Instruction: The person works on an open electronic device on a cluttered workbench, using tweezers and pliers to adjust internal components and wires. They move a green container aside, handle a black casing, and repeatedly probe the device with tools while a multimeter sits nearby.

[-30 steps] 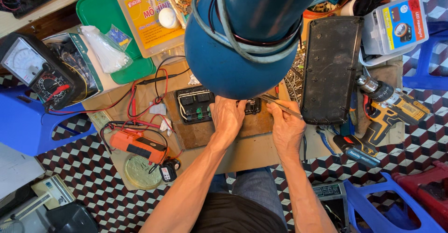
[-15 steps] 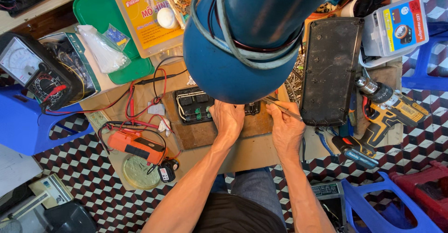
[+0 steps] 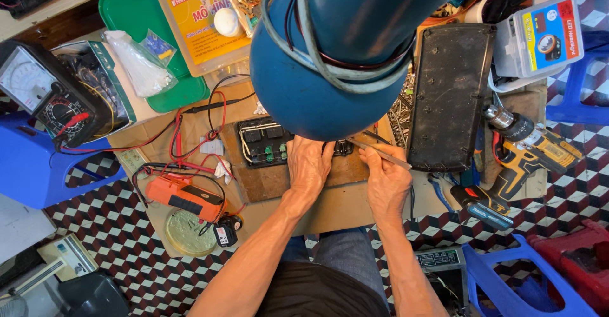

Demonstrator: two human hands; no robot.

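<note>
A low, cluttered desk (image 3: 330, 212) of brown board is seen from above, set over a floor of checkered red, black and white tiles. The top of the view is filled by a large blue lamp shade (image 3: 317, 69) wound with cable. Just under its rim a black circuit board (image 3: 266, 142) with small green parts is laid on a wooden block. The board's right end is touched by the left hand (image 3: 309, 165), the fingers pressed together and laid flat on it. A thin metal tool (image 3: 379, 154), probably tweezers, is pinched between the fingers of the right hand (image 3: 387, 180), its tip pointed toward the board under the shade. An orange meter (image 3: 184, 196) with red and black leads is placed left of the board, and an analog meter (image 3: 44, 95) lies further left. A black cover panel (image 3: 451, 95) is set right of the hands, with a yellow cordless drill (image 3: 530, 149) beside it.
</note>
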